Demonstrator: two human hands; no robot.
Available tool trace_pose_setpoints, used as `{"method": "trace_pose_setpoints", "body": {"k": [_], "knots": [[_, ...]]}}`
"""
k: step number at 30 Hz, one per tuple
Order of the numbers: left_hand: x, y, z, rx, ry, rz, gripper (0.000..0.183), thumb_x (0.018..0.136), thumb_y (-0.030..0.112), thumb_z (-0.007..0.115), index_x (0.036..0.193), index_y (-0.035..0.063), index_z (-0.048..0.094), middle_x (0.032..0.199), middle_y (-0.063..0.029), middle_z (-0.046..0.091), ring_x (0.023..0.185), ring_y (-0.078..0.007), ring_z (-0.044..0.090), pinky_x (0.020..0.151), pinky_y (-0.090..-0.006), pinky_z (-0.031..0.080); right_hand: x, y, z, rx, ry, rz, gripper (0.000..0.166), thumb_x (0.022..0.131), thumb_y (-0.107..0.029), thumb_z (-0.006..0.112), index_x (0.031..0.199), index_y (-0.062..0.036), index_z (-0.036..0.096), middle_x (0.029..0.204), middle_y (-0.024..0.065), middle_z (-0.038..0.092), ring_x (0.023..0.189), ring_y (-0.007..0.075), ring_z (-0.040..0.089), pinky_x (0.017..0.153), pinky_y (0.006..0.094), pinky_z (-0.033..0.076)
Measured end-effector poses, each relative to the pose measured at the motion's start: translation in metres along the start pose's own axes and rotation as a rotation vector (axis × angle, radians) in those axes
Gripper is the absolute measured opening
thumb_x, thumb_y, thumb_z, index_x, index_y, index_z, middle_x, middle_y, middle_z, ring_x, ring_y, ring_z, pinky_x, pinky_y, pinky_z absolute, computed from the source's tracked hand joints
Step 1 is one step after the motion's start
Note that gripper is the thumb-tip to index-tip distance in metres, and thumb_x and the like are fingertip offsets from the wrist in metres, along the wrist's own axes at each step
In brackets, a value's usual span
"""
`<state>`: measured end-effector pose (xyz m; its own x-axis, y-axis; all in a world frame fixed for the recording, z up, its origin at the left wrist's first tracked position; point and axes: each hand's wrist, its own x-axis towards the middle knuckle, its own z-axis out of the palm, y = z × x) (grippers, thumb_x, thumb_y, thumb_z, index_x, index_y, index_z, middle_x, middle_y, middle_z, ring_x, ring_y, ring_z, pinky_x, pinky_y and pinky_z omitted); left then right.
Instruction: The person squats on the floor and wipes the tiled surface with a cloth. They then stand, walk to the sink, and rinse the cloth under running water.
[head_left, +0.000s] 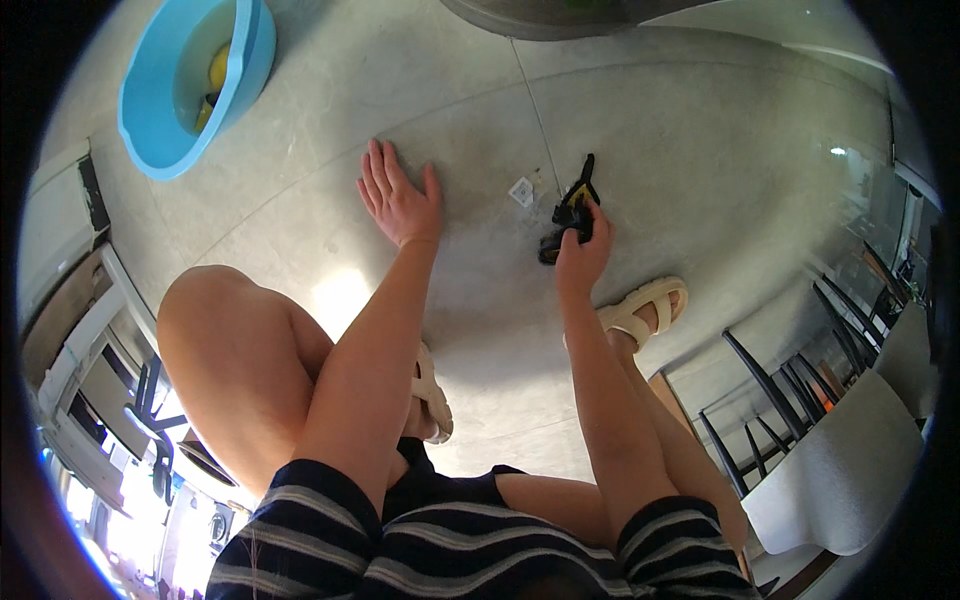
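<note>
My right hand (586, 255) grips a black object with yellow parts (576, 214), low over the tiled floor; its exact kind cannot be told, and my fingers cover part of it. A thin black piece of it points up and away from my hand. Just left of it, a small white square piece (522, 192) with a printed mark lies on the floor beside a few dark crumbs. My left hand (401, 199) is farther left, its fingers spread and palm down, holding nothing; it appears to rest on the floor.
A light blue plastic basin (259, 67) with liquid and yellow and dark things inside stands at the upper left. A round dark grey base (525, 21) is at the top. Chairs with black legs and a pale seat (832, 465) are at the right. My sandals (660, 307) are on the floor.
</note>
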<state>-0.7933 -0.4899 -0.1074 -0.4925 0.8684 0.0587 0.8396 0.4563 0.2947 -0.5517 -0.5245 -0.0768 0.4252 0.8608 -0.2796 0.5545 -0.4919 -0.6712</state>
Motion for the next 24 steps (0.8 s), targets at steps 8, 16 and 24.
{"method": "trace_pose_setpoints", "body": {"k": [8,16,24], "knots": [[0.001,0.0,-0.003,-0.031,0.02,0.002,0.07,0.095,0.045,0.06,0.152,0.009,0.042,0.161,-0.0076,0.038,0.148,-0.0309,0.033,0.124,-0.0474,0.021,0.004,-0.009,0.016,-0.059,0.084,0.026,0.046,0.081,-0.002,0.063,0.127,-0.0069,0.059,0.125,0.0165,0.055,0.117,0.0385,0.056,0.099,0.0485,0.048],[0.003,-0.004,-0.004,-0.02,-0.001,0.006,0.069,0.094,0.043,0.061,0.153,0.0117,0.041,0.162,-0.0056,0.036,0.15,-0.0284,0.03,0.124,-0.0466,0.02,0.017,-0.051,0.049,-0.016,-0.026,-0.118,0.043,0.082,-0.001,0.065,0.125,-0.0071,0.061,0.125,0.017,0.056,0.116,0.0379,0.056,0.101,0.0482,0.046],[0.0,-0.008,-0.007,-0.028,-0.012,-0.023,0.069,0.095,0.044,0.061,0.151,0.0105,0.042,0.161,-0.0062,0.038,0.15,-0.0278,0.03,0.125,-0.046,0.019,0.061,-0.062,0.01,0.46,0.047,0.154,0.043,0.084,-0.005,0.058,0.125,0.0056,0.061,0.11,0.0187,0.066,0.1,0.0313,0.063,0.093,0.0406,0.049]]}}
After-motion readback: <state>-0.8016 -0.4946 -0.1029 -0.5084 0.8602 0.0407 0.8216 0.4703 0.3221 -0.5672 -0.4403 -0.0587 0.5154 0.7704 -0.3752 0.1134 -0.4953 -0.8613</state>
